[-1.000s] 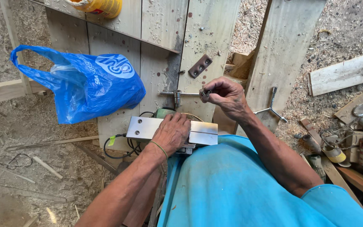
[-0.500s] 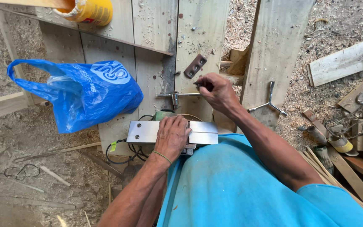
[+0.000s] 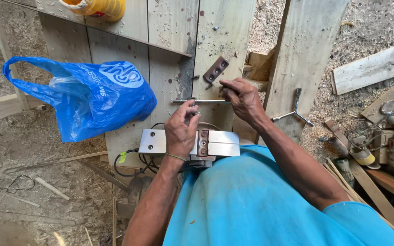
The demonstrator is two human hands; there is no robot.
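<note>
An upturned electric planer with a shiny metal sole [image 3: 217,144] lies on the wooden bench in front of me, its blade slot in the middle. A thin metal rod tool [image 3: 208,101] lies crosswise just beyond it. My left hand [image 3: 182,128] rests over the planer, its fingertips pinching the rod near its left end. The rod's right end is gripped by my right hand [image 3: 241,99]. A small brown metal plate with holes [image 3: 216,70] lies on the board above my right hand.
A blue plastic bag [image 3: 92,98] sits on the bench to the left. A yellow container [image 3: 97,7] stands at the top edge. A three-armed metal wrench [image 3: 295,111] lies on the right board. Wood offcuts, sawdust and small tools [image 3: 379,146] litter the ground at right.
My left hand has lifted its fingers off the planer sole and reached up to the rod. The right hand has stayed on the rod's right end.
</note>
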